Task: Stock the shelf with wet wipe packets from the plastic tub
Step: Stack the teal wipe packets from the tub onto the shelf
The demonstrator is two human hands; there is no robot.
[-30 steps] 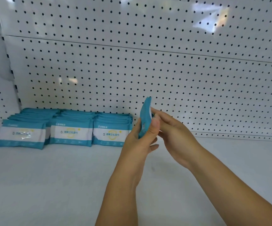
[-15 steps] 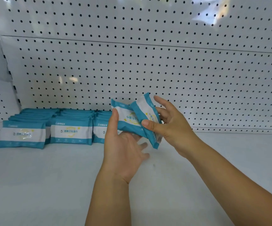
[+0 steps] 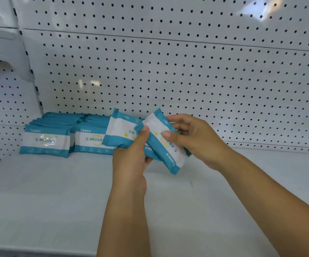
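Since half a second ago, my left hand (image 3: 131, 160) and right hand (image 3: 198, 140) are fanning their two packets wider. I am looking at a white perforated back panel (image 3: 187, 71), a white metal shelf (image 3: 57, 201), and stocked rows (image 3: 44, 143) of teal-and-white packets standing back left. My left hand is gripping the first soft teal-and-white wet wipe packet (image 3: 120, 130); my right hand is pinching the second packet (image 3: 166, 151), which is overlapping it. I am judging this as separating before placing; next they are needing to be turned upright and set just beside the rows.

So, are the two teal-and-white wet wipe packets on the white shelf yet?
Not yet. The left hand holds the left packet, the right hand pinches the tilted right packet, both off the shelf.
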